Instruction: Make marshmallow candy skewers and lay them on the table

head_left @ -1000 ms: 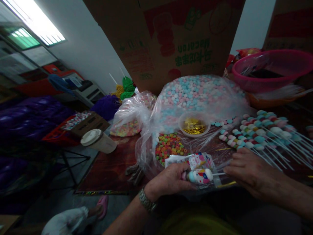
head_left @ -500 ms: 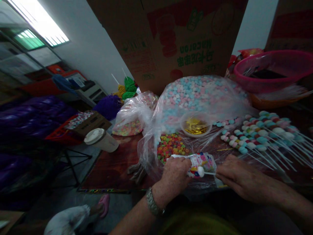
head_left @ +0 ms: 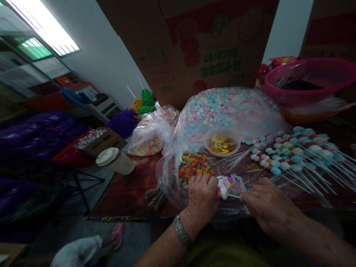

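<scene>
My left hand [head_left: 203,196] is closed around one end of a colourful printed plastic wrapper [head_left: 229,183]. Just below the wrapper's middle is a white marshmallow [head_left: 224,193] at the end of a thin white stick [head_left: 234,196]. My right hand [head_left: 271,209] pinches the other end of that stick; how much of the skewer lies inside the wrapper is hidden. Beyond my left hand lie small coloured candy rings [head_left: 194,167] in clear plastic. To the right, several marshmallow skewers [head_left: 294,152] lie in a pile with their white sticks pointing toward me.
A large clear bag of pastel marshmallows [head_left: 222,107] stands behind a bowl of gold ties [head_left: 222,144]. Further right is a pink basin [head_left: 308,81]. A lidded paper cup [head_left: 115,160] and grey gloves [head_left: 156,195] are at left. A person's leg [head_left: 79,251] shows below.
Both my hands have shifted slightly, the right one a little to the left and down. The wrapper and the marshmallow end have moved slightly left with them.
</scene>
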Demonstrator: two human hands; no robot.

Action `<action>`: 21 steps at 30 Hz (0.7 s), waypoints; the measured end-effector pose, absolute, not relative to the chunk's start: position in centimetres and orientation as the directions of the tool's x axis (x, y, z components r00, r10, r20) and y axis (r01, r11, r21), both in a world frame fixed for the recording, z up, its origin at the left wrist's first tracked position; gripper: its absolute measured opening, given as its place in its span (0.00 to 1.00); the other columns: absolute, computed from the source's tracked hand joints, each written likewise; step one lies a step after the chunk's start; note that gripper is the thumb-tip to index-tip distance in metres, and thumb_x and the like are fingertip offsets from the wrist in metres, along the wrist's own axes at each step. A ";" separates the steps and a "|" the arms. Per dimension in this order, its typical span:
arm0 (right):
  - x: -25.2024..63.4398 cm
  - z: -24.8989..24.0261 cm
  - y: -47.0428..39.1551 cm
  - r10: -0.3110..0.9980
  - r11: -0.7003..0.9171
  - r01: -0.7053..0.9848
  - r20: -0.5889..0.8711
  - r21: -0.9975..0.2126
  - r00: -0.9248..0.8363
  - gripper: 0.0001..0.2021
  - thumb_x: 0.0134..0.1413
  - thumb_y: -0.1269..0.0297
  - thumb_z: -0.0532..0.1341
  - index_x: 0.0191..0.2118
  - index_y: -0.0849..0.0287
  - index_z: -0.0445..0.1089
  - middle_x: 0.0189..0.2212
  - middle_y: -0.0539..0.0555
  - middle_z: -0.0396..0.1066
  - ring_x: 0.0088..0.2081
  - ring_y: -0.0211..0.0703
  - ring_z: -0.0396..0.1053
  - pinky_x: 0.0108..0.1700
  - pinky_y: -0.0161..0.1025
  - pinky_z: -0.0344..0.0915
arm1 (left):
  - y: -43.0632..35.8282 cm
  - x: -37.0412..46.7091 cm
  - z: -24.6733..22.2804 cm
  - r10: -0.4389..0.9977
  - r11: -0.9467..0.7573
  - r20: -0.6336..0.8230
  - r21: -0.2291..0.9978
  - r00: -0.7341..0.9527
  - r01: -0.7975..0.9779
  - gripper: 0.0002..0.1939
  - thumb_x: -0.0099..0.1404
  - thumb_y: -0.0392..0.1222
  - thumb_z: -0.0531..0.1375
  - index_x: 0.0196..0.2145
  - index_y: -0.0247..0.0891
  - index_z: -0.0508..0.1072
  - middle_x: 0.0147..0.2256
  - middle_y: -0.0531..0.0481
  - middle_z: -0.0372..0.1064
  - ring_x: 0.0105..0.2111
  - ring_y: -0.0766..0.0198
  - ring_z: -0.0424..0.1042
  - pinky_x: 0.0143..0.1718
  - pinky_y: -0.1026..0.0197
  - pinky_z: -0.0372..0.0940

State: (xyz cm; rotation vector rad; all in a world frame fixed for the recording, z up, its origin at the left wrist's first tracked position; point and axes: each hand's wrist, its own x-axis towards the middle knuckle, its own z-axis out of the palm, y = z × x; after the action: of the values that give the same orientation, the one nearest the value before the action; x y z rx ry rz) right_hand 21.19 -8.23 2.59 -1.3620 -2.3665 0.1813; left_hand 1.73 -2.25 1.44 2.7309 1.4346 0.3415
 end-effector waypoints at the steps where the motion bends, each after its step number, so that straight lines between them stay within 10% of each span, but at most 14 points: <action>1: 21.4 2.6 -8.1 0.835 0.537 0.792 0.317 -0.290 -0.450 0.12 0.51 0.77 0.50 0.23 0.58 0.65 0.18 0.50 0.66 0.23 0.41 0.58 0.33 0.42 0.44 | -2.0 1.4 1.9 0.801 -0.597 0.098 0.197 0.591 0.777 0.14 0.53 0.48 0.64 0.34 0.37 0.70 0.34 0.46 0.71 0.36 0.53 0.68 0.38 0.54 0.59; 8: 23.1 4.0 -7.8 0.719 0.677 0.703 0.402 -0.218 -0.567 0.12 0.55 0.76 0.49 0.28 0.58 0.67 0.19 0.50 0.67 0.26 0.41 0.56 0.40 0.45 0.46 | 0.0 -0.2 5.0 0.373 -0.482 -0.372 0.705 0.850 0.520 0.20 0.52 0.54 0.65 0.39 0.39 0.72 0.32 0.56 0.72 0.32 0.63 0.70 0.30 0.68 0.61; 16: 24.5 4.3 -8.8 0.831 0.544 0.751 0.120 -0.373 -0.543 0.13 0.56 0.75 0.48 0.26 0.58 0.65 0.22 0.50 0.67 0.26 0.42 0.61 0.38 0.43 0.48 | -1.0 0.7 3.2 0.736 -0.649 -0.083 0.195 0.672 0.735 0.21 0.54 0.58 0.62 0.34 0.35 0.71 0.33 0.44 0.73 0.34 0.52 0.71 0.35 0.56 0.62; 21: 24.5 4.3 -9.0 0.841 0.525 0.743 0.116 -0.415 -0.529 0.13 0.61 0.70 0.48 0.28 0.58 0.65 0.25 0.50 0.69 0.28 0.40 0.63 0.35 0.39 0.52 | -1.7 0.7 2.0 0.736 -0.677 0.073 0.120 0.673 0.726 0.20 0.55 0.58 0.61 0.30 0.36 0.70 0.28 0.45 0.72 0.31 0.53 0.72 0.33 0.56 0.63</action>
State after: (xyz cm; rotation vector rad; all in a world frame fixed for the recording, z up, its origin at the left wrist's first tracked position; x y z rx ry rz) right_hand 24.48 -9.02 4.27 -1.3212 -2.4656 0.4567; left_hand 0.68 -1.67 2.00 2.7990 1.2251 0.1774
